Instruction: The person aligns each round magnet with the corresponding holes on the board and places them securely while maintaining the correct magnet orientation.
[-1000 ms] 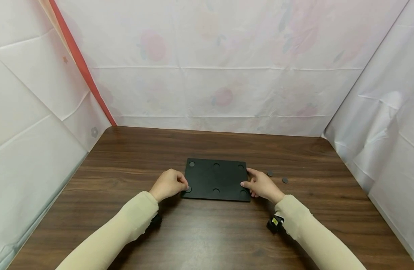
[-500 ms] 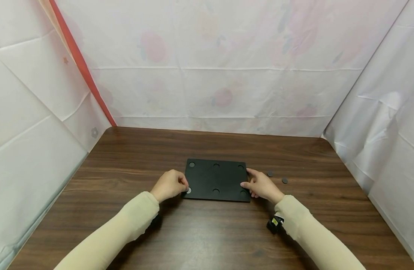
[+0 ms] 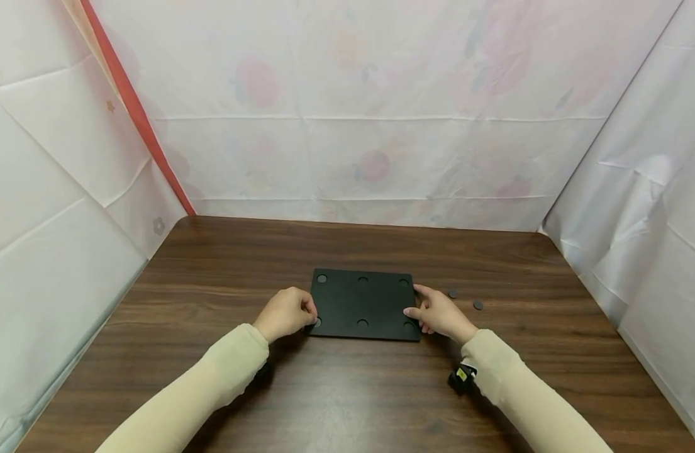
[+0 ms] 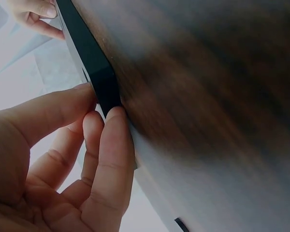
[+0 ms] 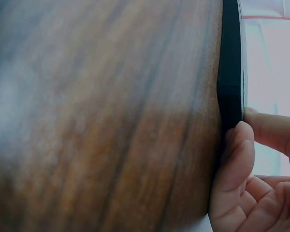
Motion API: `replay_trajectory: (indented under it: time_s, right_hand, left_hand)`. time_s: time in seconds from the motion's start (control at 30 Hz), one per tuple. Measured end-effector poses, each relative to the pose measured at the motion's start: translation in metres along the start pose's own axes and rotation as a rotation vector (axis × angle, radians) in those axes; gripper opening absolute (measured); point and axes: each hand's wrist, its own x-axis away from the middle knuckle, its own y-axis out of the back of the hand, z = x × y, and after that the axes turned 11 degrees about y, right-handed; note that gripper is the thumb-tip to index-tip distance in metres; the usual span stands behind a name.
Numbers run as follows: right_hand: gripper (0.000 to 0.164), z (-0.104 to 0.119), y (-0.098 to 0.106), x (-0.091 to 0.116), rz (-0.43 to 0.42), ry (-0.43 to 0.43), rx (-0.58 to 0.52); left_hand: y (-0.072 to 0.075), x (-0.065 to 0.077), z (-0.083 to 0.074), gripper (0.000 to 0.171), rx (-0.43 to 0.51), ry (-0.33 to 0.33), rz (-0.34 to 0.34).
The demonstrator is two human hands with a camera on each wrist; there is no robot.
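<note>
A flat black rectangular board (image 3: 364,302) with round recesses lies on the table. At its near left corner, my left hand (image 3: 287,313) pinches a small grey disc (image 3: 317,322) at the recess there, fingertips partly covering it. In the left wrist view, the thumb and index finger of the left hand (image 4: 72,150) meet at the board's top face, while other fingers touch its edge. A second grey disc (image 3: 322,279) sits in the far left recess. My right hand (image 3: 440,313) grips the board's right side, thumb on top and fingers along the edge.
Two loose grey discs, a nearer one (image 3: 478,305) and a farther one (image 3: 452,294), lie on the brown wooden table (image 3: 347,390) right of the board. A white patterned curtain (image 3: 347,126) hangs around the table's back and sides.
The disc under my left fingertips looked brighter half a second ago and is darker now. Both hands stay almost in place; the board and loose discs have not moved on the table.
</note>
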Motion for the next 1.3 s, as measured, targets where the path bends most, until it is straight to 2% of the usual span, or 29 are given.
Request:
replay_trajectory:
  time_s: [0.23, 0.43, 0.67, 0.8, 0.93, 1.1, 1.3]
  right_hand:
    - [0.072, 0.0, 0.0, 0.001, 0.001, 0.005, 0.002]
    - [0.072, 0.001, 0.0, 0.0, -0.003, 0.001, 0.009]
    - [0.072, 0.001, 0.0, -0.002, -0.006, -0.008, 0.009]
    - [0.072, 0.001, 0.0, -0.001, -0.008, -0.012, 0.01]
    - [0.072, 0.0, 0.0, -0.001, -0.007, -0.014, 0.011]
    - [0.072, -0.001, 0.0, -0.001, -0.005, -0.012, 0.007]
    - [0.072, 0.0, 0.0, -0.002, -0.005, -0.011, 0.015]
  left_hand:
    - [0.002, -0.004, 0.007, 0.013, 0.038, -0.023, 0.033]
    - [0.018, -0.005, 0.013, 0.007, 0.124, -0.026, 0.054]
    - [0.046, -0.004, 0.022, 0.011, 0.138, -0.02, -0.03]
    - [0.06, -0.007, 0.03, 0.018, 0.117, -0.021, -0.053]
    - [0.069, -0.015, 0.043, 0.022, 0.068, -0.016, -0.06]
    - [0.074, -0.027, 0.054, 0.022, -0.024, 0.002, -0.073]
    - [0.077, -0.033, 0.059, 0.02, -0.119, 0.065, -0.028]
